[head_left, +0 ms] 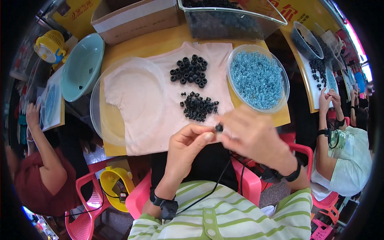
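Note:
In front of my body, my left hand [185, 145] is closed, with thumb and forefinger pinched together. At its fingertips is a small black plastic part [219, 127]. My right hand [253, 135] meets it from the right, its fingers bent toward that part and smeared by motion, so its grip is unclear. Just beyond my hands, a pile of small black plunger-like pieces [199, 107] lies on a pale pink shirt [148, 138]. Farther back on the cloth is a group of round black hollow caps [189, 71]. A round clear tub [286, 86] at the right holds many small shiny blue spring-like pieces [256, 78].
A clear round lid or shallow tray [96, 116] lies on the cloth's left. Behind stand a cardboard box [136, 22] and a clear bin [236, 28] of black parts. A teal basin [66, 82] is at the left. People [42, 176] sit on both sides.

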The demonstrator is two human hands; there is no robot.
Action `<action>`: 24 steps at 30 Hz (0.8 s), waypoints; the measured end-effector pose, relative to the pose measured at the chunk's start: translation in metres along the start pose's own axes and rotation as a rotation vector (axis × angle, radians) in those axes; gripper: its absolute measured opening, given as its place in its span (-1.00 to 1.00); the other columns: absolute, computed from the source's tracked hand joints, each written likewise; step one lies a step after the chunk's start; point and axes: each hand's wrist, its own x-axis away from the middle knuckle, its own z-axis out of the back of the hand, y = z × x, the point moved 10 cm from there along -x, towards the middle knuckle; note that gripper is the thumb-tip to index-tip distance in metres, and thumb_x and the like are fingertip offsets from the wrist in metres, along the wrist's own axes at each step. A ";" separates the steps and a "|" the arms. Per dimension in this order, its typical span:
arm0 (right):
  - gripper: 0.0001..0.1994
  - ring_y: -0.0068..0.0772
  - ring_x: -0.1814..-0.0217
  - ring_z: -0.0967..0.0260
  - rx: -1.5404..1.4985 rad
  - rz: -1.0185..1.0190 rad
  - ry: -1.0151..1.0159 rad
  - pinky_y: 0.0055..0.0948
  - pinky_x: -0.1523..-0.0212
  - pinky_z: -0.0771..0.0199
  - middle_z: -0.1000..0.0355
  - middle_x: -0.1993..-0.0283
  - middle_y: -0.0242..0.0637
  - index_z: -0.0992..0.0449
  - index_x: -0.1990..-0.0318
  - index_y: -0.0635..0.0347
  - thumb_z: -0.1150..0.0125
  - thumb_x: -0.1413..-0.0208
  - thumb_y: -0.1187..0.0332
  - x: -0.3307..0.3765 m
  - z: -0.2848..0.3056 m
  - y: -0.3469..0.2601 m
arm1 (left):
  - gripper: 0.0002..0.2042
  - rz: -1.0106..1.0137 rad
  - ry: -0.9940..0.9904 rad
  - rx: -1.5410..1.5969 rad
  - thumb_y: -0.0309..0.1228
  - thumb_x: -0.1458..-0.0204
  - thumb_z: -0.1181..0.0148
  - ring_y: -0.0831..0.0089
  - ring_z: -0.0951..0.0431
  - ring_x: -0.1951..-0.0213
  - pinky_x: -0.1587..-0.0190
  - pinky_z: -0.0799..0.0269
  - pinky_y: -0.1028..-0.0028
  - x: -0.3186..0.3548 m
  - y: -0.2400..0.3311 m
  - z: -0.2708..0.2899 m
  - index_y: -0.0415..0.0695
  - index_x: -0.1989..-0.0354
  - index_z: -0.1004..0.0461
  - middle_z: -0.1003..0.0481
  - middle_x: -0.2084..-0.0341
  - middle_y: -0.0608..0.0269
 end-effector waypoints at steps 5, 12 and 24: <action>-0.74 -0.12 0.33 -0.48 0.075 -0.242 0.365 -0.26 0.28 -0.46 -0.49 0.33 -0.11 -0.57 0.22 0.25 -0.26 -0.10 0.21 -0.063 0.096 0.086 | -0.89 -0.588 0.203 -0.867 -0.60 -0.11 -0.20 0.46 -0.56 0.27 0.15 -0.46 0.52 -0.008 0.083 0.011 -0.30 0.19 -0.55 -0.58 0.29 0.17; -0.68 0.03 0.20 -0.45 0.438 -0.349 0.376 -0.15 0.11 -0.40 -0.47 0.33 0.06 -0.58 0.35 0.34 -0.10 -0.18 0.21 -0.122 0.123 0.172 | -0.88 -0.760 0.216 -1.227 -0.62 -0.01 -0.24 0.28 -0.54 0.31 0.25 -0.43 0.44 -0.044 0.106 -0.022 -0.28 0.26 -0.55 -0.54 0.37 0.10; -0.81 -0.41 0.44 -0.42 0.138 -0.307 0.250 -0.48 0.39 -0.38 -0.50 0.41 -0.24 -0.61 0.25 0.24 -0.29 -0.10 0.30 -0.063 0.086 0.106 | -0.81 -0.712 0.219 -1.439 -0.57 0.15 -0.33 0.23 -0.45 0.31 0.22 -0.39 0.34 -0.085 0.076 -0.039 -0.22 0.31 -0.53 -0.47 0.40 0.19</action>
